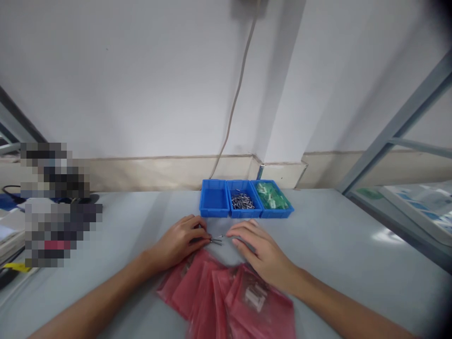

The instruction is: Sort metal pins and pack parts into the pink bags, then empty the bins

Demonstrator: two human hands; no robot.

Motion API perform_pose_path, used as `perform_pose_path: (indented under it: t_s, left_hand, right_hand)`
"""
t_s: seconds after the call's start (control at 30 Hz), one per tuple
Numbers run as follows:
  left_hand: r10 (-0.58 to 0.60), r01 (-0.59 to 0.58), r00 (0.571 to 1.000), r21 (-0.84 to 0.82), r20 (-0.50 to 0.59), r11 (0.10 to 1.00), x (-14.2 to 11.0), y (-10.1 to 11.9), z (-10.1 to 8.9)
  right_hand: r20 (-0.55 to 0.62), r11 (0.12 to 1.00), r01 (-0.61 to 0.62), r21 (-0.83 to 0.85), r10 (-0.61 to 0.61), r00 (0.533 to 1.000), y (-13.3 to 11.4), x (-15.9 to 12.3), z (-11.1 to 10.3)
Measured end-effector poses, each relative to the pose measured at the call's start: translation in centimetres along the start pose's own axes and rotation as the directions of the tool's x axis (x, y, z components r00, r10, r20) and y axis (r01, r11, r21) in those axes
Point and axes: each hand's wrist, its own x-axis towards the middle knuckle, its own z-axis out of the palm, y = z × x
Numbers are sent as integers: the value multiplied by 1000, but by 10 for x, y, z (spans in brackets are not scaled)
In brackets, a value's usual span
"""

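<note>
My left hand (185,239) pinches slim metal pins (216,241) between thumb and fingertips; they look like screws, but their exact kind is too small to tell. Their ends stick out to the right, just above the table. My right hand (259,249) reaches in from the other side, thumb and forefinger apart. Its forefinger tip is close to the pin ends; whether it touches them I cannot tell. Below both hands lie several overlapping pink plastic bags (208,292), fanned out. Through the rightmost bag, small white parts (254,296) show.
Three blue bins stand side by side beyond my hands: a left bin (214,212), a middle bin holding many metal pins (242,201), and a right bin with green bags (271,195) of white parts. Metal frame posts (395,127) rise at the right; a blurred-out patch covers the left.
</note>
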Motion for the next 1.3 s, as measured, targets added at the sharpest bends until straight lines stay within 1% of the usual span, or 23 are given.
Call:
perform_pose_path:
  t_s: [0.2, 0.4, 0.77, 1.1, 1.3]
  left_hand:
    - [7, -7, 1000, 18, -13, 1000, -1, 1, 1]
    - [25, -24, 999, 31, -41, 999, -1, -1, 3]
    - [27, -25, 998, 34, -62, 999, -1, 3, 0]
    - [31, -26, 996, 57, -87, 998, 0, 1, 3]
    - [29, -25, 996, 49, -82, 999, -2, 0, 3]
  right_hand:
    - [-57, 997, -65, -34, 63, 996, 2, 1, 0]
    - [-97, 996, -74, -58, 69, 993, 3, 2, 1]
    - [-109, 994, -108, -33, 104, 989, 6, 0, 3]
    - [-78, 994, -107, -31, 104, 991, 4, 2, 0]
    - [-64, 994, -110, -25, 108, 992, 5, 2, 0]
